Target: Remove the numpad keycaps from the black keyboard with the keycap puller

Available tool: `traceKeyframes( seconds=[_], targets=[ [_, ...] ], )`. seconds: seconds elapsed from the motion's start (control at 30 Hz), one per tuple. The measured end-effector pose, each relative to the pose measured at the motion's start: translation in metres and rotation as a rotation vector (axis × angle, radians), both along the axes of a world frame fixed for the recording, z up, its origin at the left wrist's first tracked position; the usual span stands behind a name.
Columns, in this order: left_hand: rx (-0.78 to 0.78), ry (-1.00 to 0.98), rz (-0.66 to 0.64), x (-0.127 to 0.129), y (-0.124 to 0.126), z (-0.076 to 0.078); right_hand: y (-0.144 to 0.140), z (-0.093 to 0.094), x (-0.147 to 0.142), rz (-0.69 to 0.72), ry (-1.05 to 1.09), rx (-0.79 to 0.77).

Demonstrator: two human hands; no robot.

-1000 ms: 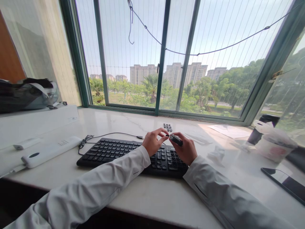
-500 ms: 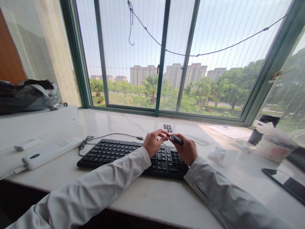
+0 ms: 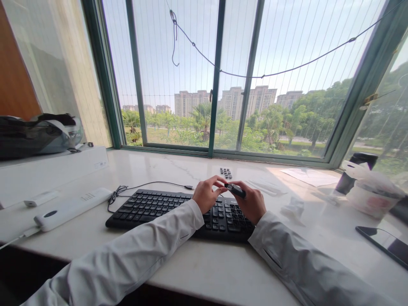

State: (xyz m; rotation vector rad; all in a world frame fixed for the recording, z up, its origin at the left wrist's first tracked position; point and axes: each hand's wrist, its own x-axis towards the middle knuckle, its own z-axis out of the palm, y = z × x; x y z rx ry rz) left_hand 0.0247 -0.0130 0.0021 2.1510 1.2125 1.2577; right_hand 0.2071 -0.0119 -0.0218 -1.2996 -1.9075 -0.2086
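A black keyboard [image 3: 159, 207] lies on the pale stone sill [image 3: 204, 263], its cable running off the back. Both of my hands hover above its right half. My right hand [image 3: 253, 203] grips a small black tool [image 3: 236, 190], held level. My left hand [image 3: 207, 194] pinches the tool's left tip with thumb and forefinger. A small cluster of loose black keycaps [image 3: 225, 172] rests on the sill just behind my hands. What sits at the tool's tip is too small to tell.
A white power strip [image 3: 72, 208] and a white box [image 3: 47, 170] with a dark bag [image 3: 35, 134] on it stand at the left. At the right are a paper sheet [image 3: 310, 176], a crumpled tissue [image 3: 295, 207], a bagged container [image 3: 369, 191] and a phone [image 3: 384, 244].
The view has tilted slightly, so everything sits a little lower in the picture. My hands stay together on the small black tool above the keyboard.
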Motion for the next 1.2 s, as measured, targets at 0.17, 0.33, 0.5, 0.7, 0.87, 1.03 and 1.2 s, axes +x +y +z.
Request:
traceKeyframes(
  seconds=[0.17,0.33,0.5,0.7,0.87,1.03,1.2],
  targets=[
    [-0.019,-0.015,-0.022,0.001,-0.001,-0.0011,0.0006,-0.0002,-0.0008,-0.018,-0.007,-0.007],
    [0.015,-0.047,-0.016,0.0014,-0.002,-0.0009,-0.0017,0.0019,-0.0016,-0.001,0.009,-0.008],
    [0.065,-0.008,0.044,0.0008,-0.002,0.0003,-0.0023,0.0027,-0.0017,0.031,0.035,-0.015],
    [0.129,0.016,0.087,0.0011,-0.0006,-0.0005,-0.0004,0.0011,-0.0015,0.036,0.045,-0.016],
    [0.121,0.028,0.097,0.0015,-0.0014,-0.0004,0.001,-0.0006,-0.0016,0.024,0.041,-0.009],
    [0.107,0.04,0.099,0.0019,-0.0022,0.0003,0.0016,-0.0018,-0.0017,0.018,0.046,-0.01],
    [0.106,0.049,0.098,0.0014,-0.0022,0.0011,0.0015,-0.0006,-0.0012,0.02,0.052,-0.02]
  ],
)
